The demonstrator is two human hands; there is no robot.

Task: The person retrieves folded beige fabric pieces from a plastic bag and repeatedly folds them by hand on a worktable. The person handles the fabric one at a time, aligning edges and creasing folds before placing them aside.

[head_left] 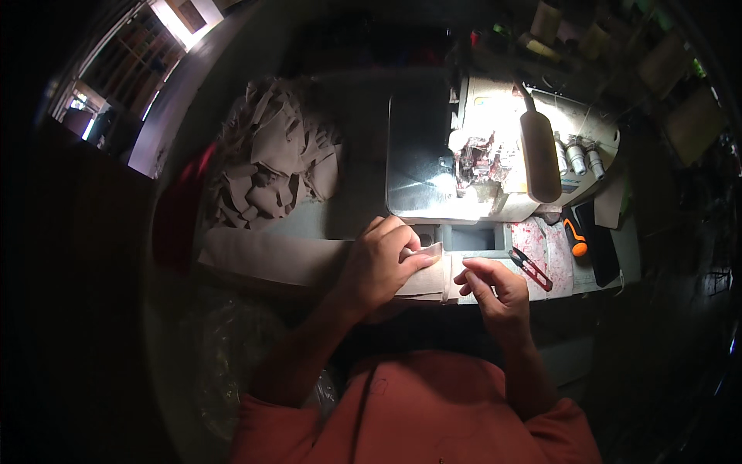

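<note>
— What's on the table edge?
— A long beige fabric strip (309, 259), flat, pale, its right end folded into a narrow seam just in front of the sewing machine (495, 155).
— And the hands?
— Left hand (379, 263) presses down on the strip, fingers curled, pinching its top layer. Right hand (495, 290) nips the folded end between thumb and fingertips. Red thread snips (531, 267) lie just beside it; a pile of beige cut pieces (270, 155) sits behind.

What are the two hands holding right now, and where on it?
The left hand presses and grips the long beige fabric strip near its right end; the right hand pinches that folded end edge. Nothing else is held.
</note>
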